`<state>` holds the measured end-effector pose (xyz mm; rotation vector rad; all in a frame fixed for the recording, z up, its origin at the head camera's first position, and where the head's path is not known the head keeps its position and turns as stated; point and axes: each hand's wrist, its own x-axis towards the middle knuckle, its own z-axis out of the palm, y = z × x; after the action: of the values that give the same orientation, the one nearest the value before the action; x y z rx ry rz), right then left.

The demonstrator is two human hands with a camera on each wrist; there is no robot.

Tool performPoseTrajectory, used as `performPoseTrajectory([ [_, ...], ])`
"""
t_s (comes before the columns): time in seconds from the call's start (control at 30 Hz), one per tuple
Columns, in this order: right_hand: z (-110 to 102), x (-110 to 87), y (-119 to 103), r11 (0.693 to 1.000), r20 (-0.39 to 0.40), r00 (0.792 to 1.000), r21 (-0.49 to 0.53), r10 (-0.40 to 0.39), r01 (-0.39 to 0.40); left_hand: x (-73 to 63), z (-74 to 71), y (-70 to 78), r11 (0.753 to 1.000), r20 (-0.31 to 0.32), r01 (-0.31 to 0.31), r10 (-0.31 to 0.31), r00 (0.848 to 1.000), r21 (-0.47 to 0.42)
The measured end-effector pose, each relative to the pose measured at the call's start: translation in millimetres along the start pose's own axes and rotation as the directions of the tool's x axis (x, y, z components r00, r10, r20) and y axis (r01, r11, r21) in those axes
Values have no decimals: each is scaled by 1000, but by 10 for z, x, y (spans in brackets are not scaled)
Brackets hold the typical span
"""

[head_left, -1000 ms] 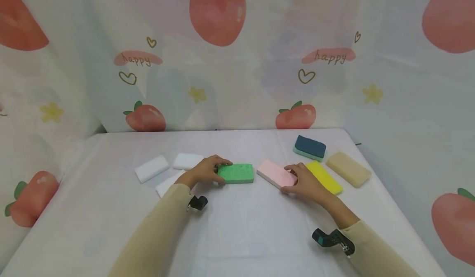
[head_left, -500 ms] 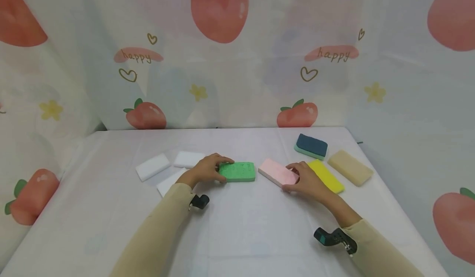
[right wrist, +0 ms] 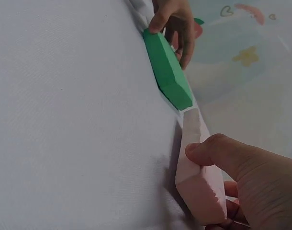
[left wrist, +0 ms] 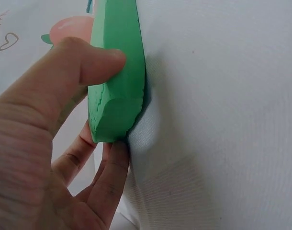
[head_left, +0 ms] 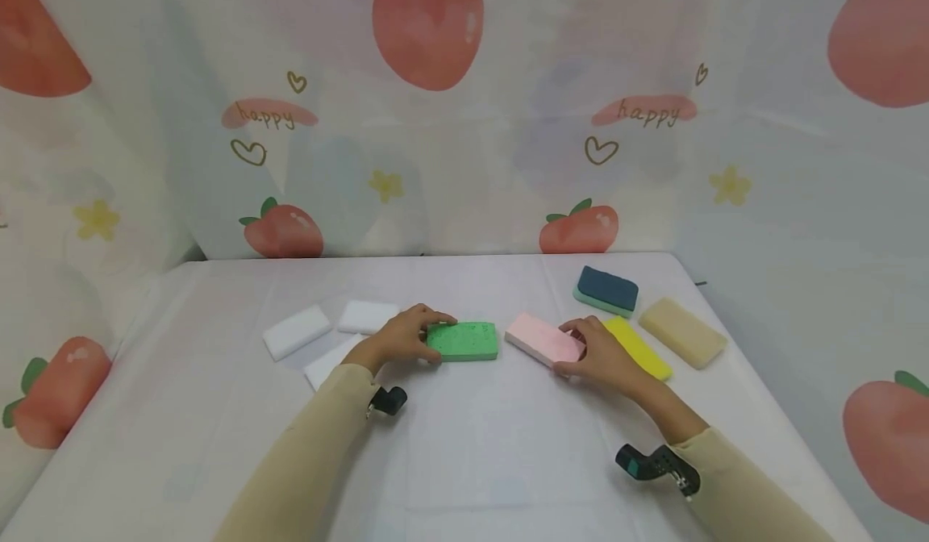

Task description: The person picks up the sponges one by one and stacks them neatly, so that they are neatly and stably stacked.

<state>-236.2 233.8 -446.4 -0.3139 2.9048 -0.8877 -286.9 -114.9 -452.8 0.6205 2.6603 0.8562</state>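
In the middle of the table lies a green sponge (head_left: 464, 342), a rectangular block with a pitted top. My left hand (head_left: 401, 337) grips its left end, thumb on the near side and fingers at the far side and end. To its right is a pink sponge (head_left: 540, 339), set at a slant. My right hand (head_left: 598, 356) pinches its right end between thumb and fingers. The right wrist view shows the thumb pressed on the side of the pink sponge (right wrist: 198, 191), whose far end comes close to the green sponge (right wrist: 167, 72).
Several white sponges (head_left: 296, 332) lie left of my left hand. Beyond and beside my right hand are a yellow sponge (head_left: 639, 348), a beige sponge (head_left: 682, 332) and a dark blue and green sponge (head_left: 606, 289). A printed curtain (head_left: 464, 147) rises behind the white-covered table (head_left: 464, 461).
Both hands keep their hold on the green and pink sponges. The pink sponge and my right hand have shifted very slightly to the right; the head view wobbles a little.
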Motion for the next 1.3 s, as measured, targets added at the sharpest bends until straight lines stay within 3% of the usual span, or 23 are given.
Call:
performPoseTrajectory([
  [0.37,-100,38,-6,1000,10,1000,28,10,-10,-2,0,47,1000,-6,-19,19,1000,19],
  [0.8,-200,122,-165,996,-19,996,-19,-87,86,-10,19,78,1000,-22,-9,9,1000,29],
  [1.1,-245,186,-317,989,-5,990,-34,-142,142,-33,34,67,999,-70,-29,27,997,-21],
  [1.3,-243,228,-443,983,6,984,-23,-180,180,-42,31,65,1000,-71,-26,25,997,-4],
])
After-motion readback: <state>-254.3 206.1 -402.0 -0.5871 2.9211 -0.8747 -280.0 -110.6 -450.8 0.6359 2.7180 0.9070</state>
